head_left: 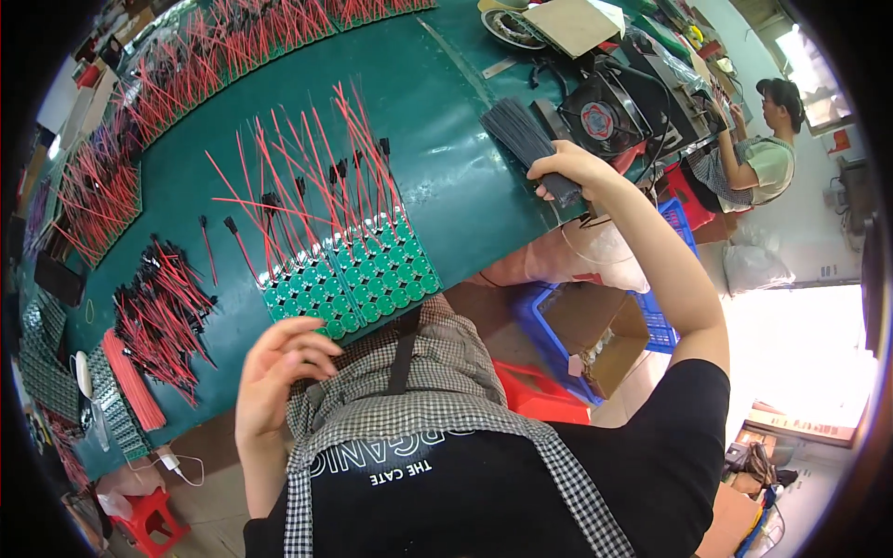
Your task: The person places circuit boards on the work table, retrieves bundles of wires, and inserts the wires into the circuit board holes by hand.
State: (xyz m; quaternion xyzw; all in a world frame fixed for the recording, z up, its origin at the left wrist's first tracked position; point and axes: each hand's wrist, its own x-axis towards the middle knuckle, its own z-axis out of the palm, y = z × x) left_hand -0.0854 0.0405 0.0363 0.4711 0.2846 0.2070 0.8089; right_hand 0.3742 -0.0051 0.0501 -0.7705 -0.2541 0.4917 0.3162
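Note:
My right hand [575, 170] is closed round the near end of a bundle of thin black wires [517, 130], which lies at the right side of the green table. My left hand [279, 363] hovers by the table's front edge with its fingers loosely bent and apart, holding nothing. Just beyond it are two joined panels of green circuit boards [386, 270]. Red wires [307, 186] stand up from the panels' far rows, among black leads with small black connectors [270, 200].
Left on the table lie a pile of red-and-black leads [166, 312] and a pink-red wire bundle [132, 379]. Wired panels [233, 42] line the far edge. A fan [600, 119] stands right, near a co-worker [767, 153]. Below is a blue crate [549, 321] with a carton [619, 358].

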